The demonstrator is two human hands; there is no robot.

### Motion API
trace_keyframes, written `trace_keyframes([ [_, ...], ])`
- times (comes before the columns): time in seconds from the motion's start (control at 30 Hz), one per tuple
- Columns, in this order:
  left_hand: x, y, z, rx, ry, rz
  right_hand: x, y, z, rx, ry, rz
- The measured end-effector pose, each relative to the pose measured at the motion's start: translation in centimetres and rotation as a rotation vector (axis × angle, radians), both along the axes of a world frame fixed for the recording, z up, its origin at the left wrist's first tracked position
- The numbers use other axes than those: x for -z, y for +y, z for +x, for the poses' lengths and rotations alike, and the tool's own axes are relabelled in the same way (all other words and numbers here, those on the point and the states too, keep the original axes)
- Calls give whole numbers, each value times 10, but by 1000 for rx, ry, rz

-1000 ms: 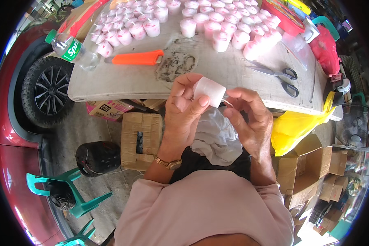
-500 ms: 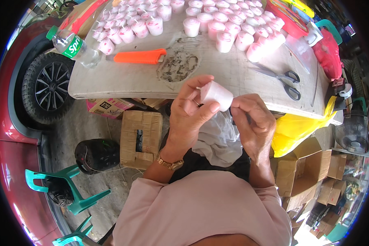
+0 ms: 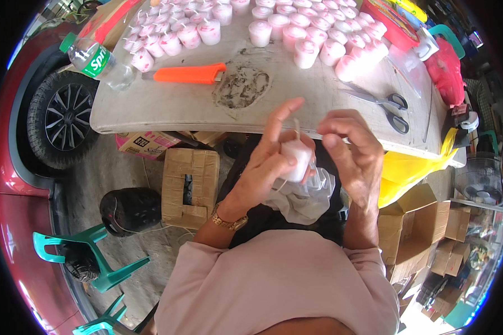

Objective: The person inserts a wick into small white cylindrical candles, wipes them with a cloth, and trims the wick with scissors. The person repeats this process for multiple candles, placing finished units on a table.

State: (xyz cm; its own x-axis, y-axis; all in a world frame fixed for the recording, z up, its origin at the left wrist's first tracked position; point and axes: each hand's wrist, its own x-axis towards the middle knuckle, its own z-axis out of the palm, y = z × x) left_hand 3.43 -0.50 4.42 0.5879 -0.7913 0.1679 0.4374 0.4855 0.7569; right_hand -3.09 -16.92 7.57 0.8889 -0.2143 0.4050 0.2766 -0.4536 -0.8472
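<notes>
My left hand holds a small pale pink candle in front of my lap, thumb on its near side and index finger raised. A wick sticks up from its top, and a thin strand hangs below it. To the right of the candle, my right hand is apart from it, fingers curled but separated, with nothing visible in them. A crumpled whitish cloth lies on my lap below the candle. Rows of similar pink candles stand on the table; those at the left show upright wicks.
On the white table lie an orange-handled cutter, black-handled scissors and a clear bottle. A yellow bag hangs at the right edge. Cardboard boxes, green chairs and a red vehicle surround me.
The candle has been lowered and turned from lying tilted to more upright, its wick now pointing up. My right hand has moved off it, and its fingers have spread.
</notes>
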Motion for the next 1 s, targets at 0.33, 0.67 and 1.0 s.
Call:
trace_keyframes([
  [0.33,8,12,-5,230,263,-138,6,-11,-2,-348,17,1151],
  [0.67,33,24,-16,302,358,-211,40,3,-24,-46,-83,-412],
  [1.0,29,39,-14,-45,68,82,88,-10,-32,46,224,542],
])
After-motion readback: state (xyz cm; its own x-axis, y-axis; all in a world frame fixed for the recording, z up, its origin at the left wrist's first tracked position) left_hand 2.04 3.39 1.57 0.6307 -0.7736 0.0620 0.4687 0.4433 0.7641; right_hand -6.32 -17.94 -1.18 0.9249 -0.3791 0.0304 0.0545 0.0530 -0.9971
